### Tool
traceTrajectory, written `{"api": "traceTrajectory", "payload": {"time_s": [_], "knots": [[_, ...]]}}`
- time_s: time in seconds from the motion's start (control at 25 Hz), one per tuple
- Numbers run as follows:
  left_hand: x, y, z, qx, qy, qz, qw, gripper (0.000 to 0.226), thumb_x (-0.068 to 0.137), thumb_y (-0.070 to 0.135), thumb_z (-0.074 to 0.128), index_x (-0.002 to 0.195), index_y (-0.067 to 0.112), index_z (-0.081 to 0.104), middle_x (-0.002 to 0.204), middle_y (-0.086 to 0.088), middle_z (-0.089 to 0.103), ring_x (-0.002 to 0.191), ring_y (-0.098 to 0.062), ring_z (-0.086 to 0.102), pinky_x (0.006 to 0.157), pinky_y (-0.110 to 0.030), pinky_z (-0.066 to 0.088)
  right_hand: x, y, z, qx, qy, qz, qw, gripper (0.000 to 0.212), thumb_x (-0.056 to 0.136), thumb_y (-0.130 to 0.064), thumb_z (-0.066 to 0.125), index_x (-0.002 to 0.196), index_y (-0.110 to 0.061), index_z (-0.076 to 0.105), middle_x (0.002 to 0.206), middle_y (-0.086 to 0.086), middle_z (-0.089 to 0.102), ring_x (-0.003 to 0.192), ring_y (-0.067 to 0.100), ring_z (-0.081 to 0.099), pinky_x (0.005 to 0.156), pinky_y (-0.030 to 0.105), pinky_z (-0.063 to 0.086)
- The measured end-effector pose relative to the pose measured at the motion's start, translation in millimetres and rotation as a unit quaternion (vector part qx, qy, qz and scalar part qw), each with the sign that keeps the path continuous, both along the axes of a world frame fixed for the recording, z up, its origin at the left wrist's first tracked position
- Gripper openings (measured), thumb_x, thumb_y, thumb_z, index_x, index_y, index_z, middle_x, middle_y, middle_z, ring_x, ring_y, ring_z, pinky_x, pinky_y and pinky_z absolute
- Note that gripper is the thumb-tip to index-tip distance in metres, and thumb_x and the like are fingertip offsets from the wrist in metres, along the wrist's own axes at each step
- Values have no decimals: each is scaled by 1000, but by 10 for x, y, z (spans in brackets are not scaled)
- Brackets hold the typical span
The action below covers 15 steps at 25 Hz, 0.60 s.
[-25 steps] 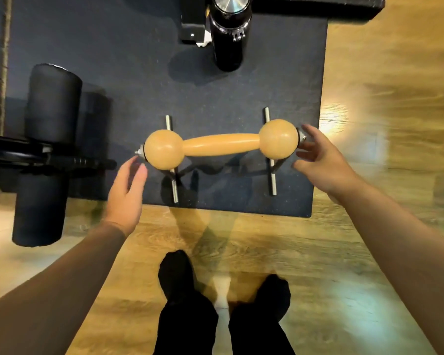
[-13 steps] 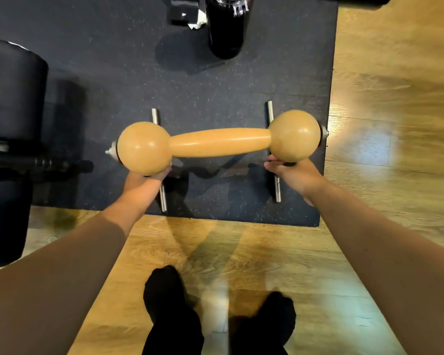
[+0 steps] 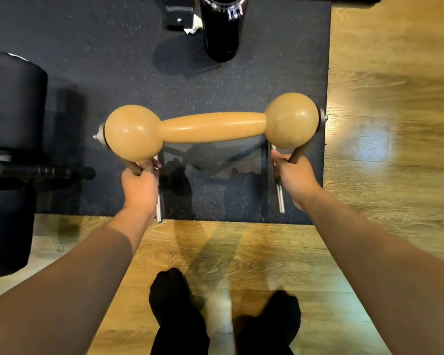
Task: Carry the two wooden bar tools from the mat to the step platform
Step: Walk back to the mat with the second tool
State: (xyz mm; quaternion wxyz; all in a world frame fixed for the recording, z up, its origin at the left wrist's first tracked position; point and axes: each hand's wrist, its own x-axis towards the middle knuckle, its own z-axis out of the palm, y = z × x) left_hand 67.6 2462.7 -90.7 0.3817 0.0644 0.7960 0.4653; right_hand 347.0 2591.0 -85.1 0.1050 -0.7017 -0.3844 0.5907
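Both hands locked on the wooden bar tool, held over the mat!

The left hand is closed round a thin leg under the left ball, the right hand closed round the leg under the right ball, the two hands well apart. The wooden bar tool sits level across the middle of the view, above the dark mat, its shadow on the mat beneath. Steel base rods show beside each wrist. At twelve o'clock stands a black bottle; at nine o'clock, a black foam roller. Feet in black socks at six o'clock, on the wood floor.
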Motion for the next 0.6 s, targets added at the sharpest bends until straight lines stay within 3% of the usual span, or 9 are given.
{"api": "traceTrajectory", "payload": {"time_s": [0.12,0.32,0.48,0.6], "knots": [[-57,0,183,-9,7,-16,1000,42,105,43,50,71,21,60,61,2,48,51,-9,39,56,-30,33,-62,-41,173,-7,-7,-48,999,37,98,-45,64,75,-18,54,56,-4,38,59,16,37,69,37,36],[-91,-39,643,-37,21,-44,998,43,100,53,55,71,22,61,48,13,42,43,-5,38,48,-23,36,-46,-136,665,-14,-11,-62,998,31,94,-43,67,78,-20,54,61,0,45,58,15,42,64,37,36],[-89,-85,1269,-38,21,-44,998,40,98,51,60,69,24,62,55,3,42,46,-14,35,50,-29,29,-15,-229,1334,-18,-9,-58,998,30,98,-33,66,72,-20,58,50,-6,47,46,11,41,52,30,33],[-85,-165,1807,-25,31,-62,997,46,94,55,62,77,12,60,62,-4,42,52,-18,34,55,-35,29,-10,-249,1960,-41,19,-61,997,27,99,-27,65,75,-20,54,52,-5,43,48,13,36,48,28,28]]}}
